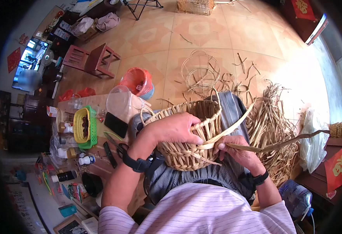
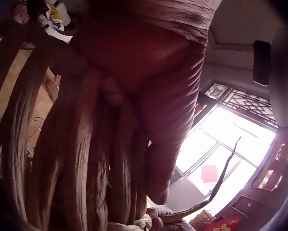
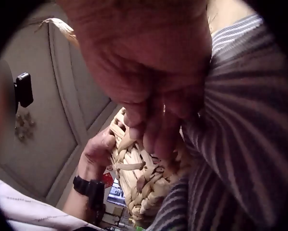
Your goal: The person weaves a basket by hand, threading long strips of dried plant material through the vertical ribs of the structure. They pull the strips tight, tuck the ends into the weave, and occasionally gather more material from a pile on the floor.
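A woven basket (image 1: 184,158) with two small loop handles rests on the person's lap. The left hand (image 1: 176,128) grips its near wall, thumb outside and the other fingers over the rim. At the basket's right side the right hand (image 1: 239,150) pinches a long brown strand (image 1: 280,145) that runs off to the right. A paler flat strip (image 1: 233,126) rises from the wall between the hands. In the right wrist view the right hand's fingers (image 3: 158,132) touch the woven wall (image 3: 134,163); their tips are partly shadowed.
A heap of dry strands (image 1: 270,124) lies on the floor at the right, beside a plastic bag (image 1: 311,142). At the left, a low table (image 1: 100,150) bears a green and yellow basket (image 1: 86,126), a phone (image 1: 116,124), scissors (image 1: 121,149) and bottles. Behind it stands a red-lined bin (image 1: 137,82).
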A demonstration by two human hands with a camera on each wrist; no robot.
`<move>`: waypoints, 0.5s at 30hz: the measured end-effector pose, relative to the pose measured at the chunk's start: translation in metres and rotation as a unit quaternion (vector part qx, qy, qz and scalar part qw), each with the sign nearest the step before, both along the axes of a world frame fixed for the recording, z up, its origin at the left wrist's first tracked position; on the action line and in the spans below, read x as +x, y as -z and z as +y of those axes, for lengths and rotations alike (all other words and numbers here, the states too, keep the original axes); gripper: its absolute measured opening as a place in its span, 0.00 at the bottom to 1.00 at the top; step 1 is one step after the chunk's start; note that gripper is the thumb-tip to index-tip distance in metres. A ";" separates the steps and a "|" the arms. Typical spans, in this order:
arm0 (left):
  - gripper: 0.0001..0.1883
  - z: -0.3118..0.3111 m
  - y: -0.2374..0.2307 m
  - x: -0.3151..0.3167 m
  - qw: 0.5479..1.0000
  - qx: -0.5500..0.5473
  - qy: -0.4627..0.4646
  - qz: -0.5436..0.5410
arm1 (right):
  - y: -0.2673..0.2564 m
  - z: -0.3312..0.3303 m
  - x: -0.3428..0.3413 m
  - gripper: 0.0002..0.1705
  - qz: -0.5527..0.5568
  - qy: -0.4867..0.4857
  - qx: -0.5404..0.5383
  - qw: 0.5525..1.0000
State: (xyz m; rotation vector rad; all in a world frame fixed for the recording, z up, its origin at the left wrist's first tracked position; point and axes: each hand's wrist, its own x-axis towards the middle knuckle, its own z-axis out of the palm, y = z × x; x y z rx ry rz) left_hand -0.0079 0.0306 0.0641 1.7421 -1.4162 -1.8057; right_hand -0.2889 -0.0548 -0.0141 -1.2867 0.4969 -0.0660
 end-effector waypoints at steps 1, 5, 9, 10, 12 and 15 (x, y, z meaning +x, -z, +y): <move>0.19 0.001 -0.004 -0.001 1.000 -0.018 0.005 -0.015 | 0.001 0.000 0.001 0.19 -0.007 -0.001 -0.007 1.000; 0.20 0.002 -0.003 0.003 0.999 -0.035 0.032 -0.023 | 0.006 0.002 0.003 0.20 -0.028 0.008 0.040 0.999; 0.18 -0.001 -0.005 0.006 1.000 0.003 0.022 -0.014 | 0.004 0.002 0.004 0.20 -0.013 0.006 0.066 0.998; 0.18 -0.002 -0.007 0.005 0.999 0.001 0.028 -0.026 | 0.005 0.003 0.005 0.20 -0.014 0.007 0.062 0.998; 0.18 -0.003 -0.008 0.004 0.998 0.000 0.038 -0.041 | 0.007 0.003 0.005 0.20 -0.015 0.007 0.051 0.999; 0.19 -0.005 -0.008 0.003 0.998 0.010 0.048 -0.048 | 0.006 0.005 0.007 0.19 -0.023 0.014 0.049 0.998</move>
